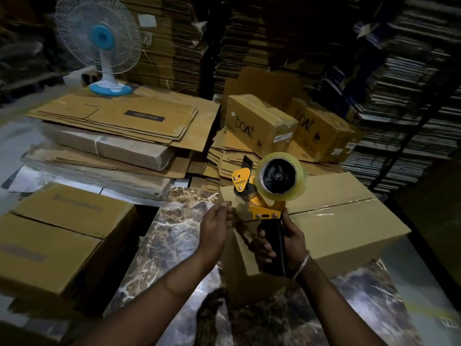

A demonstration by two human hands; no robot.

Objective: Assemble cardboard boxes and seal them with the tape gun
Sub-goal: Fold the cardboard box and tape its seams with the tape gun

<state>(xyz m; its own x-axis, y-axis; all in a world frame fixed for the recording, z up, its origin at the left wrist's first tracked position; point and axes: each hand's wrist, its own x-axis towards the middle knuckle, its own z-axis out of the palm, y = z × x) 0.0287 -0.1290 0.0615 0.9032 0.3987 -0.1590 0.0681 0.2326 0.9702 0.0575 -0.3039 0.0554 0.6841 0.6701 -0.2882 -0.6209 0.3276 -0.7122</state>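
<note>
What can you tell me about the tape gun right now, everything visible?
The tape gun has a yellow metal frame marked XMUNIX, a black handle and a roll of clear tape on a black hub. It stands upright, handle down, above the box. The right hand grips the handle; the left hand hovers open beside its front end.

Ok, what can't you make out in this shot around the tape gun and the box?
Head view only:
- Box: near-left face hidden behind both hands and the tape gun.
- Left hand: fingertips blurred, so contact with the box is unclear.
- Right hand: palm hidden by the handle.
- Tape end: too small and clear to see.
</note>
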